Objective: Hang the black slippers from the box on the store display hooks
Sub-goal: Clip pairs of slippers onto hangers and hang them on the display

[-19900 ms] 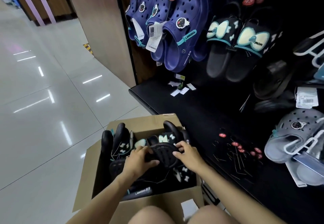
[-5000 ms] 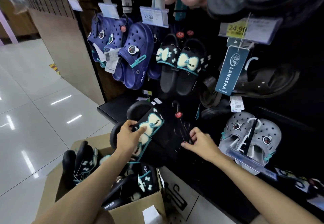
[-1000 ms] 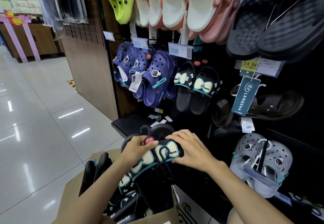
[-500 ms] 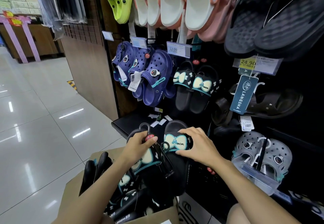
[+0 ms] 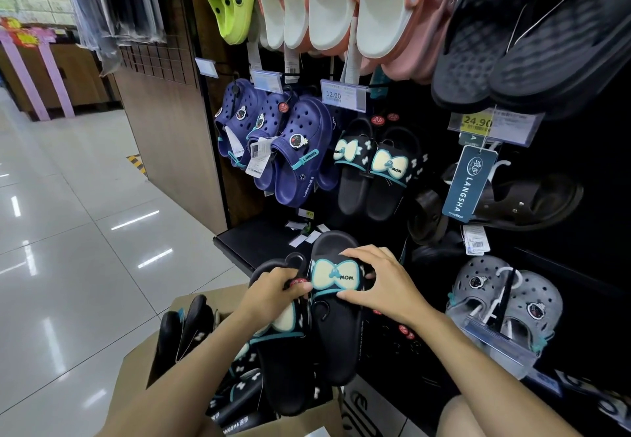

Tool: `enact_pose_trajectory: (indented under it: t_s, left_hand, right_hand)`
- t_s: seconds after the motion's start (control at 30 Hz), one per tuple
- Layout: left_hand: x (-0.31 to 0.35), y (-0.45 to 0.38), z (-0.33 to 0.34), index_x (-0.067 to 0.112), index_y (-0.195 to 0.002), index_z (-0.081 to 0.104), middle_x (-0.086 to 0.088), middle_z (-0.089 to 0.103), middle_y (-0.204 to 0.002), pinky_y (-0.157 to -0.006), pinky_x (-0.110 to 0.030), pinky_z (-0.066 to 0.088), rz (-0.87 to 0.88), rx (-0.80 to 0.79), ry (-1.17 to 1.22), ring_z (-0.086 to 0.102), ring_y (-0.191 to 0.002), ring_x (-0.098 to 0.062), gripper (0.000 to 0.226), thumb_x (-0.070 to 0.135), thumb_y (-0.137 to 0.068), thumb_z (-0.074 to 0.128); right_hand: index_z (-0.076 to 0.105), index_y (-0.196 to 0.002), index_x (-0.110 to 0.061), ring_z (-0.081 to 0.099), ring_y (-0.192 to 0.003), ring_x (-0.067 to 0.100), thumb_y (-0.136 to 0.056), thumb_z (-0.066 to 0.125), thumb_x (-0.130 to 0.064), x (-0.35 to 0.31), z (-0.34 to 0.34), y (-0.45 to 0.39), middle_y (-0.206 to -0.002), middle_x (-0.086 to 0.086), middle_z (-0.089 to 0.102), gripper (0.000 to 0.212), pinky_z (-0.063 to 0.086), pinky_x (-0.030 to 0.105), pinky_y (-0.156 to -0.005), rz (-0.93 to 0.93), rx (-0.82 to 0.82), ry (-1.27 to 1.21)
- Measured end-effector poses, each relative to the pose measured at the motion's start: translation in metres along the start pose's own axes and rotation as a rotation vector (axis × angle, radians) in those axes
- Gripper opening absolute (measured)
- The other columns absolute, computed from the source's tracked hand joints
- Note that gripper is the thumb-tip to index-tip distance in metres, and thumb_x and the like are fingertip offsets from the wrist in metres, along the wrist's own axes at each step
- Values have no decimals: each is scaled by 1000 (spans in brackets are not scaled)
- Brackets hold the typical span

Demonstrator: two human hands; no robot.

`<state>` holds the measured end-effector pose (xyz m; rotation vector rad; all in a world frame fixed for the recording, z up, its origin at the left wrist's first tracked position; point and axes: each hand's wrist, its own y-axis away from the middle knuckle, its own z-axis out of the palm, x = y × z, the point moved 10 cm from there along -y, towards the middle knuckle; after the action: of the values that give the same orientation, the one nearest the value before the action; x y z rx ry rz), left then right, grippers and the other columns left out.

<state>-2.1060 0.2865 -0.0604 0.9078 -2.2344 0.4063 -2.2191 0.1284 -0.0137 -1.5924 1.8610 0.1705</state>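
I hold a pair of black slippers [image 5: 336, 330] with cream bows and teal trim upright over the cardboard box [image 5: 136, 378]. My left hand [image 5: 273, 291] grips the left slipper near a black hanger hook with a red tag. My right hand [image 5: 386, 284] clasps the strap of the right slipper, marked MOM. More black slippers [image 5: 186, 329] lie in the box. An identical pair [image 5: 375, 166] hangs on the display wall above.
Navy clogs [image 5: 290, 149] hang left of the hung pair, grey clogs [image 5: 502, 303] at lower right, dark sandals [image 5: 512, 201] at right. Green, white and pink clogs hang overhead. A black shelf ledge [image 5: 256, 242] juts out behind the box. Shiny tiled floor lies left.
The two slippers have been turned upright and brought side by side on the hanger. Both hands have risen slightly toward the display wall.
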Motion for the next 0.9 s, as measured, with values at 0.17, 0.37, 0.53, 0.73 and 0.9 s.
enact_pose_trajectory:
  t_s: [0.17,0.37,0.53,0.73,0.9]
  left_hand:
    - [1,1,-9,19,-77,64,0,61,-68,-74,-47,49,21,93,36,55,-65,-14,37,53,-91,57]
    - [1,3,-23,19,-71,60,9,49,-55,-60,-37,40,3,194,106,42,-53,-8,35,47,-92,60]
    - [8,9,-35,27,-64,67,3,50,-51,-55,-26,35,14,260,144,42,-50,-7,32,49,-87,66]
    - [8,13,-49,19,-65,70,4,45,-48,-52,-26,31,-35,381,191,36,-47,-6,39,53,-83,68]
    - [5,16,-54,23,-63,72,-5,45,-48,-55,-29,33,-67,441,309,36,-48,-8,33,49,-83,70]
  right_hand:
    - [55,-131,-44,40,-121,-2,-63,79,-57,-4,5,0,-122,-34,50,73,48,25,-96,-13,-46,-8]
    - [55,-132,-44,37,-120,-7,-63,80,-53,-11,16,1,-122,-37,47,74,40,23,-102,-42,-125,21]
    - [56,-132,-45,39,-121,-6,-64,85,-45,-6,21,1,-124,-36,49,73,38,17,-100,-19,-170,-57]
    - [58,-129,-47,39,-123,-6,-63,90,-36,-7,22,1,-125,-33,53,74,35,17,-104,-1,-179,-155]
    - [58,-130,-46,34,-127,-6,-60,91,-31,-10,27,2,-127,-32,51,79,32,19,-106,-4,-212,-128]
